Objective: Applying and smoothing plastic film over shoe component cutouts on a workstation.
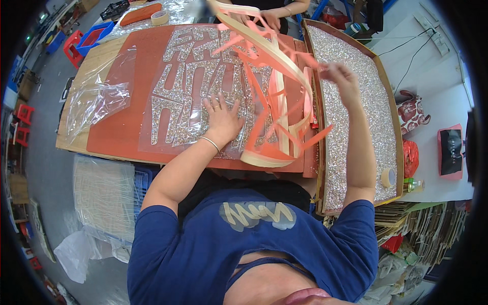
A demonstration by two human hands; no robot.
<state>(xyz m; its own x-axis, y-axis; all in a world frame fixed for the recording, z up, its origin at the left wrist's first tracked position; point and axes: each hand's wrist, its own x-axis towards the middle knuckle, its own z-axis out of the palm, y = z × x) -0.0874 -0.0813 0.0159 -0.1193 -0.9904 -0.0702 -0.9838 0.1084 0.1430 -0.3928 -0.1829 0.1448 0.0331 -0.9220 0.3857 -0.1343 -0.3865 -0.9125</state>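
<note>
My left hand (pixel 223 118) lies with spread fingers on a clear sheet (pixel 145 137) that bears several glittery cut-out shapes (pixel 163 124). A coral-red board (pixel 114 140) is under the sheet. Raised at the right, my right hand (pixel 341 80) pinches the end of a tangle of coral and cream strips (pixel 292 68). These strips loop up over the right part of the sheet and hide some shapes there. Part of the tangle hangs down to the board's near edge.
At the right stands a shallow tray (pixel 351 132) of silvery glitter, with a tape roll (pixel 389 178) at its near end. Crumpled clear film (pixel 96 101) lies on the board's left. Across the table are another person's hands (pixel 272 19). A blue crate (pixel 95 38) stands far left.
</note>
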